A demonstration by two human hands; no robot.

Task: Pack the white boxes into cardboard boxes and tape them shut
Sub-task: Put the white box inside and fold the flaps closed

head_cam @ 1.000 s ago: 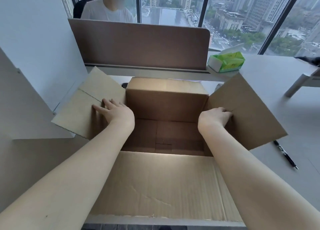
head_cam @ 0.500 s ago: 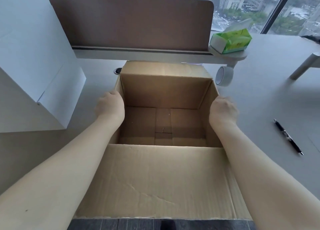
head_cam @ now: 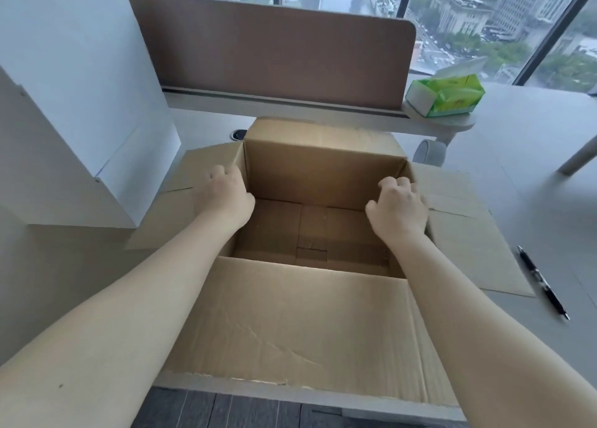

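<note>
Head view shows the cardboard box [head_cam: 318, 201] standing open and empty on the pale desk [head_cam: 533, 175], all four flaps splayed outward. My left hand [head_cam: 224, 193] presses on the left flap at its fold, fingers loosely curled and clamped on nothing; my right hand [head_cam: 399, 206] does the same on the right flap, fingers bent and slightly apart. To do this well I judge I should crease both folds firmly so the flaps lie back and leave the mouth free for loading. A large white box [head_cam: 74, 82] stands just left of the carton. A tape roll [head_cam: 428, 152] sits behind the right flap, a pen [head_cam: 542, 282] to the right, a green tissue pack [head_cam: 447, 95] by the brown divider [head_cam: 274, 49]; windows beyond show city towers.
</note>
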